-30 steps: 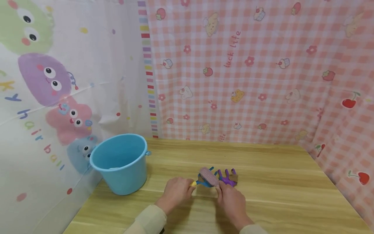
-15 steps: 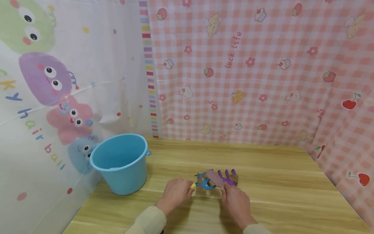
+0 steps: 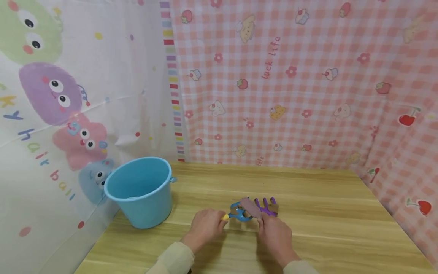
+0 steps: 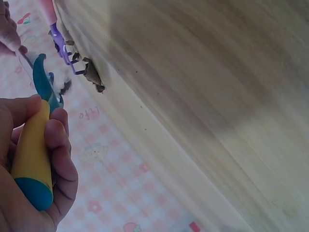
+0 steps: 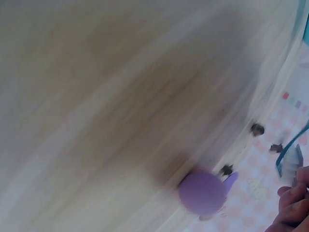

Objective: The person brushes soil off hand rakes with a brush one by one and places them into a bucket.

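My left hand (image 3: 206, 227) grips the yellow handle (image 4: 34, 154) of a small blue hand rake (image 3: 241, 216), its teal tines (image 4: 44, 84) pointing away from me. In my right hand (image 3: 276, 233) is a mauve-backed brush (image 3: 251, 207) with pale bristles (image 5: 289, 164), held against the blue rake's tines. A second hand rake, purple (image 3: 266, 209), lies just past my right hand, which hides its handle in the head view. The left wrist view shows that handle as pink (image 4: 47, 10). Brown clumps of dirt (image 4: 92, 75) lie by its tines.
A light blue bucket (image 3: 161, 209) stands at the left of the wooden table (image 3: 325, 228). Patterned cloths (image 3: 294, 91) hang behind and on both sides. Small dark crumbs (image 5: 257, 129) are scattered on the table near the rakes.
The brush has slid slightly right and toward me across the blue rake's tines, uncovering more of the rake head. My left hand has stayed in place.
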`<state>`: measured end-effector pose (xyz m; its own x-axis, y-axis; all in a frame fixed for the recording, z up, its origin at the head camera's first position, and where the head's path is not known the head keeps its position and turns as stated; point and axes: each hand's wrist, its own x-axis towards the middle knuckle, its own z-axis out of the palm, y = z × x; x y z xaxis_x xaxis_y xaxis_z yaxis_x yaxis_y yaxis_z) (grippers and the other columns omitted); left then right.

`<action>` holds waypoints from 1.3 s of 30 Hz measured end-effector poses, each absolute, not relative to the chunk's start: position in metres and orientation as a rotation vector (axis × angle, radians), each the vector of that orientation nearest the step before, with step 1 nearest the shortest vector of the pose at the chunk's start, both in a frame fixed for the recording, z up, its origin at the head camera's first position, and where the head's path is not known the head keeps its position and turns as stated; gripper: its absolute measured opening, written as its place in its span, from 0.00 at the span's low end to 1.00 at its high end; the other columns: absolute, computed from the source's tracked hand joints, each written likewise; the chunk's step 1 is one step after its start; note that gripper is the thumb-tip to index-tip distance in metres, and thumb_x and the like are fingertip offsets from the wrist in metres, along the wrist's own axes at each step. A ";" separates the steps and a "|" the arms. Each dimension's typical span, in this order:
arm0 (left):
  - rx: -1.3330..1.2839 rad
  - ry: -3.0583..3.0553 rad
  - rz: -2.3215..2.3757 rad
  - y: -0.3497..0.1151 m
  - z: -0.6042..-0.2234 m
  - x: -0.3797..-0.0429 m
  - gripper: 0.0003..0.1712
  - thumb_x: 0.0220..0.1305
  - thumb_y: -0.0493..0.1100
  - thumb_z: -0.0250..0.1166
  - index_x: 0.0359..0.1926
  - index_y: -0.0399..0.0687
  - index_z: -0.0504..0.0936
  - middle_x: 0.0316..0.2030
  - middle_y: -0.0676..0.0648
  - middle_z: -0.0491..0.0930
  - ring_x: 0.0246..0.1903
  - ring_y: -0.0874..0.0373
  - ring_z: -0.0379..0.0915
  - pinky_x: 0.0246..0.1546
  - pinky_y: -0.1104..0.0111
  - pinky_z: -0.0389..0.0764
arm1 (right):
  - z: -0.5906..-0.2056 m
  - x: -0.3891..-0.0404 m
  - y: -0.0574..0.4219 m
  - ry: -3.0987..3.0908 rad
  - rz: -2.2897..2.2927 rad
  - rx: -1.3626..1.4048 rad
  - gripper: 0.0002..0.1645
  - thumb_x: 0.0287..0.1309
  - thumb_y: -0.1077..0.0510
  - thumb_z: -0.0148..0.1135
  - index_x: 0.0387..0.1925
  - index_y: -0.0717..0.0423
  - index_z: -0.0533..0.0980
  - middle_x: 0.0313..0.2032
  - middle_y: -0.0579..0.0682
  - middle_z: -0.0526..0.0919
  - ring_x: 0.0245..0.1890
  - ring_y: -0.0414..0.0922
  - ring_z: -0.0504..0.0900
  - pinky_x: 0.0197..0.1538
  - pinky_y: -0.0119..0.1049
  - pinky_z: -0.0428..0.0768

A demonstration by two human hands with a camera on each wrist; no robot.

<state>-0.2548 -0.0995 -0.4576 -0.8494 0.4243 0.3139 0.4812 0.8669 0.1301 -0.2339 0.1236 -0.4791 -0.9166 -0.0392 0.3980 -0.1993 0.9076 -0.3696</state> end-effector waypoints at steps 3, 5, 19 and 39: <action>-0.687 -2.763 -0.295 -0.100 -0.458 -0.254 0.21 0.63 0.48 0.67 0.18 0.56 0.67 0.13 0.60 0.63 0.15 0.65 0.59 0.18 0.70 0.63 | -0.480 -0.236 0.128 -2.690 0.582 0.170 0.07 0.60 0.57 0.65 0.38 0.56 0.82 0.27 0.55 0.84 0.25 0.56 0.83 0.23 0.50 0.76; -0.695 -2.765 -0.306 -0.100 -0.458 -0.254 0.21 0.63 0.48 0.67 0.18 0.56 0.67 0.12 0.60 0.62 0.14 0.65 0.59 0.18 0.70 0.63 | -0.479 -0.236 0.128 -2.700 0.596 0.166 0.07 0.61 0.56 0.65 0.38 0.55 0.82 0.29 0.55 0.85 0.26 0.56 0.83 0.24 0.50 0.76; -0.667 -2.771 -0.327 -0.101 -0.457 -0.255 0.19 0.65 0.48 0.66 0.19 0.55 0.69 0.12 0.59 0.60 0.14 0.66 0.55 0.16 0.71 0.60 | -0.476 -0.228 0.114 -2.612 0.627 0.318 0.04 0.60 0.56 0.66 0.34 0.52 0.82 0.23 0.47 0.82 0.20 0.48 0.79 0.21 0.45 0.73; -0.654 -2.789 -0.275 -0.099 -0.460 -0.255 0.22 0.64 0.49 0.66 0.18 0.56 0.65 0.12 0.59 0.60 0.13 0.65 0.56 0.16 0.70 0.61 | -0.477 -0.231 0.113 -2.682 0.458 0.232 0.07 0.60 0.55 0.66 0.36 0.54 0.80 0.22 0.48 0.77 0.19 0.51 0.78 0.20 0.46 0.73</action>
